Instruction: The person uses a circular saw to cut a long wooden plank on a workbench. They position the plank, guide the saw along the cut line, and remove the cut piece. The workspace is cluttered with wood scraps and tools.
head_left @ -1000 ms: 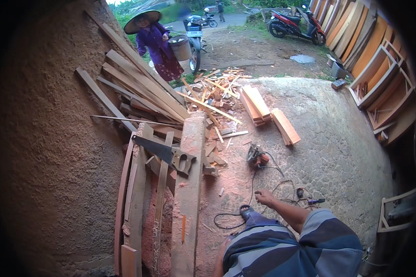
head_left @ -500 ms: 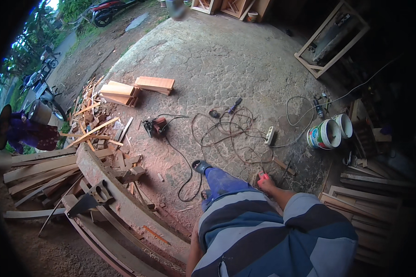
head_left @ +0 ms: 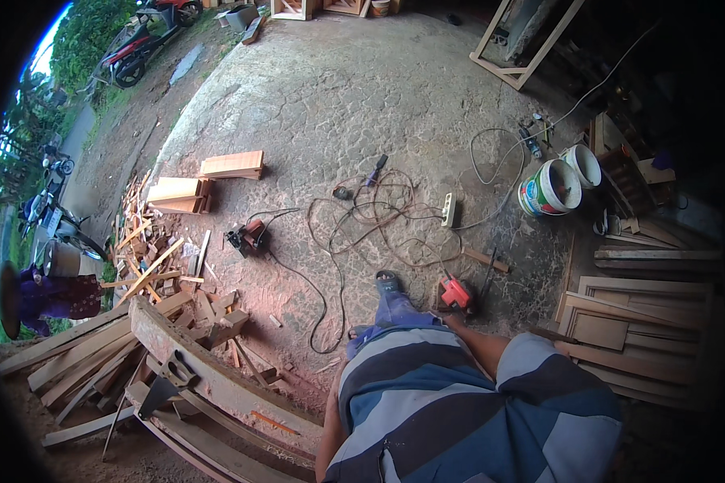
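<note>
The head view shows a rough concrete floor (head_left: pixel 338 105) with tangled cables (head_left: pixel 387 216) looping toward a pale socket block (head_left: pixel 449 209). An orange-and-black power tool (head_left: pixel 250 235) lies left of them, beyond it two stacks of cut boards (head_left: pixel 232 163) and a heap of offcuts (head_left: pixel 149 253). A handsaw (head_left: pixel 167 385) rests on the timbers at lower left; two white buckets (head_left: pixel 549 191) and panelled wooden frames (head_left: pixel 608 330) are on the right. Close around the work are a sandalled foot (head_left: pixel 387 283) to the left and a wood strip (head_left: pixel 485 259) beyond. The red power tool (head_left: pixel 456 293), bright-bodied above a darker underside, sits on the floor just past the right hand (head_left: pixel 455 320). That hand is small and shadowed, partly covered by the striped shirt (head_left: pixel 459 402); whether its fingers are spread, closed or touching the tool I cannot tell. The left hand is hidden beside the body, its grip unseen. A thin dark bar (head_left: pixel 488 278) stands beside the tool, its attachment unclear.
</note>
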### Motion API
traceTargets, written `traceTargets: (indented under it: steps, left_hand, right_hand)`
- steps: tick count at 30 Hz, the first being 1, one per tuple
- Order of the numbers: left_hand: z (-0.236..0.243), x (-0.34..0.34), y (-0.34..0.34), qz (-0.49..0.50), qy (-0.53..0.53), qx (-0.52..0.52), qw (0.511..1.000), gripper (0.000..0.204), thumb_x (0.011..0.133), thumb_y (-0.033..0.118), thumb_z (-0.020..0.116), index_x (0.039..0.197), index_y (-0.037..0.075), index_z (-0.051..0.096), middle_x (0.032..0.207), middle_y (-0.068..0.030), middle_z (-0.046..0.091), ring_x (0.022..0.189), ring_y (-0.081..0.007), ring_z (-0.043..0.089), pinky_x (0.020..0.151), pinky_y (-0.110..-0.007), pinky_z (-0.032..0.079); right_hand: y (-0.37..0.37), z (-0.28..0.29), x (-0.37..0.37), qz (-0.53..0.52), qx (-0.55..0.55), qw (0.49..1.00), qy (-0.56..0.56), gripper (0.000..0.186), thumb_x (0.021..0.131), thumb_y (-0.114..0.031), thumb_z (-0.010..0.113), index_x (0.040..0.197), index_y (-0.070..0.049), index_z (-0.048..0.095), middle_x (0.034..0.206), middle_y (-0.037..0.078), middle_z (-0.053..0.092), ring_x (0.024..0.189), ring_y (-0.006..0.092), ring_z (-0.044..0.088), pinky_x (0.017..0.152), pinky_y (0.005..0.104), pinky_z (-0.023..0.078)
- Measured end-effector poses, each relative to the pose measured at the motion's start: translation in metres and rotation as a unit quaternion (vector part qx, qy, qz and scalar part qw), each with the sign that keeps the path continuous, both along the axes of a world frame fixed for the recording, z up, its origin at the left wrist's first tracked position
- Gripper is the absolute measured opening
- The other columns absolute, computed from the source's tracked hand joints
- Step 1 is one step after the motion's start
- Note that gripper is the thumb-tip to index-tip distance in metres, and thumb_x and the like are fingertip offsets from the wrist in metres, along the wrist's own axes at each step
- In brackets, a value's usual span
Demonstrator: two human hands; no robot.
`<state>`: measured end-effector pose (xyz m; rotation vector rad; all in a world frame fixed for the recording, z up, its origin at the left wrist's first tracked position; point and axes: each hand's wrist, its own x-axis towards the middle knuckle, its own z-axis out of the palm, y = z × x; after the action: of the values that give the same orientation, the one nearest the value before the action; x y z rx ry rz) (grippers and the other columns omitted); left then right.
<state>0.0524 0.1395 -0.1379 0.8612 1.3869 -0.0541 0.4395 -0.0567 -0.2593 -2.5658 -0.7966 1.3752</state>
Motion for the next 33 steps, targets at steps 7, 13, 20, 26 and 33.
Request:
traceTargets:
  steps: [7,13,20,26,33]
  left_hand:
    - [0.006,0.035,0.018,-0.083,0.017,-0.002,0.996,0.052,0.102,0.041,0.052,0.145,0.012,0.056,0.145,-0.0154,0.058,0.131,-0.0267,0.056,0.112,-0.037,0.04]
    - [0.006,0.068,0.042,-0.163,0.016,0.012,0.986,0.051,0.102,0.04,0.051,0.144,0.012,0.057,0.144,-0.0147,0.059,0.131,-0.0264,0.056,0.112,-0.037,0.04]
    - [-0.004,0.08,0.066,-0.269,0.0,0.076,0.96,0.05,0.102,0.039,0.051,0.144,0.013,0.058,0.143,-0.0139,0.06,0.13,-0.026,0.056,0.112,-0.037,0.04]
    - [-0.02,0.06,0.069,-0.299,0.012,0.11,0.948,0.049,0.102,0.039,0.05,0.143,0.013,0.058,0.143,-0.0132,0.061,0.13,-0.0257,0.056,0.112,-0.037,0.04]
    - [-0.073,0.018,0.044,-0.384,-0.018,0.212,0.899,0.048,0.103,0.038,0.05,0.143,0.013,0.059,0.142,-0.0124,0.061,0.13,-0.0254,0.056,0.111,-0.037,0.04]
  right_hand:
    - [0.047,-0.001,0.017,0.0,0.119,0.992,0.036,0.032,0.085,-0.04,0.065,0.1,-0.015,0.078,0.101,0.015,0.074,0.095,0.0335,0.071,0.082,0.0443,0.055]
    - [0.042,-0.001,0.024,-0.025,0.102,0.993,0.05,0.036,0.087,-0.044,0.064,0.105,-0.016,0.077,0.105,0.014,0.074,0.097,0.0325,0.071,0.083,0.0433,0.055]
    - [0.025,-0.022,0.039,-0.067,0.136,0.987,0.059,0.035,0.089,-0.035,0.065,0.112,-0.011,0.077,0.107,0.016,0.075,0.097,0.0272,0.073,0.081,0.0372,0.055]
    - [0.021,0.004,0.032,-0.133,0.06,0.984,0.103,0.033,0.088,-0.033,0.067,0.11,-0.01,0.078,0.104,0.017,0.075,0.095,0.025,0.074,0.082,0.036,0.055]
    - [0.048,0.032,0.018,-0.079,0.058,0.991,0.095,0.032,0.089,-0.034,0.067,0.109,-0.011,0.078,0.103,0.016,0.075,0.095,0.0246,0.074,0.082,0.0359,0.055]
